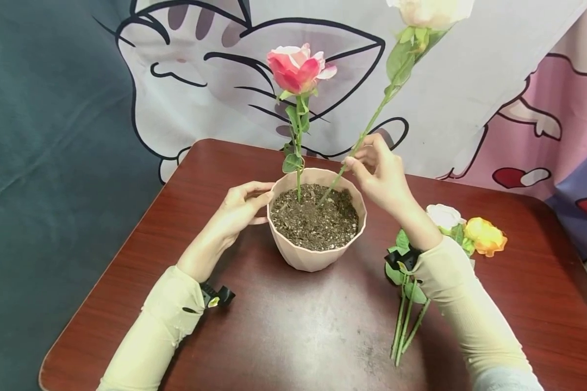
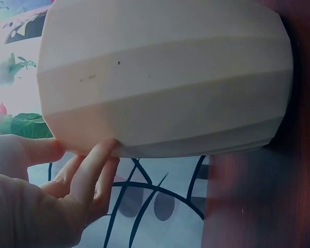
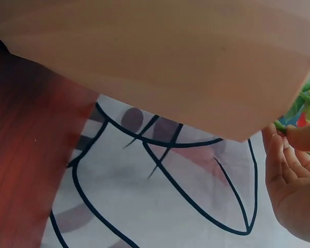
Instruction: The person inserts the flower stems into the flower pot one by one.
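Observation:
A cream pot (image 1: 313,258) of dark soil (image 1: 318,220) stands on the table. A pink-and-white rose (image 1: 300,70) rises upright from the soil. My left hand (image 1: 237,212) rests its thumb at the left rim, with its fingertips against the outer wall, as the left wrist view (image 2: 67,201) also has it. Above the right rim, my right hand (image 1: 383,174) pinches the stem of a white rose (image 1: 430,13) between thumb and fingers. That stem slants down leftward, its lower end meeting the soil near the middle; the bloom is cut off by the frame's top.
Right of the pot, a white rose (image 1: 444,216) and a yellow-orange rose (image 1: 485,237) lie with several green stems (image 1: 405,326), partly under my right forearm. Behind the brown table (image 1: 293,336) hangs a cloth (image 1: 191,108) printed with a cartoon cat.

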Available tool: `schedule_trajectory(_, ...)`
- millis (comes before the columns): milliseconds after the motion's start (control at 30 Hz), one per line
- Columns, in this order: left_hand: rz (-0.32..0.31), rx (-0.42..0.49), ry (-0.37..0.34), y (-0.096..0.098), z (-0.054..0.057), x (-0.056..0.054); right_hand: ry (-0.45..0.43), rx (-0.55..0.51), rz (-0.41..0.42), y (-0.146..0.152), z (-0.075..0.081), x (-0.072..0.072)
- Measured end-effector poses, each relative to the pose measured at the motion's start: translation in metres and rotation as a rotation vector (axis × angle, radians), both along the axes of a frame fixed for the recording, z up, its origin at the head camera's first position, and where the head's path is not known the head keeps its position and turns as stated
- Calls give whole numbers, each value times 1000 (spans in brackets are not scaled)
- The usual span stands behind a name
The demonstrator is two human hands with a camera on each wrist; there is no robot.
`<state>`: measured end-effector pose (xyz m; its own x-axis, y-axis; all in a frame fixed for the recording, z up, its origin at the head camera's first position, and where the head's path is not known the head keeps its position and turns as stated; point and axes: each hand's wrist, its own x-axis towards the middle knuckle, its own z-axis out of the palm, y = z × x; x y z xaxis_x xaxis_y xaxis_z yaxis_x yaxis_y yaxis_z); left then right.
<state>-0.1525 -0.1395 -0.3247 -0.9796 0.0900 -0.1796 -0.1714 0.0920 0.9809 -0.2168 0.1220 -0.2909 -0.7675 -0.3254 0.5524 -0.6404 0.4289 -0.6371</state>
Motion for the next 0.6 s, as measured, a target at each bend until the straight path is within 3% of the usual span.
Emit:
schedule_trajectory(233, -1, 3, -4, 0, 1, 0, 63, 72, 59, -6, -9, -2)
schedule_trajectory(600, -5, 15, -9, -2, -1, 1, 82, 246, 68, -12, 4, 4)
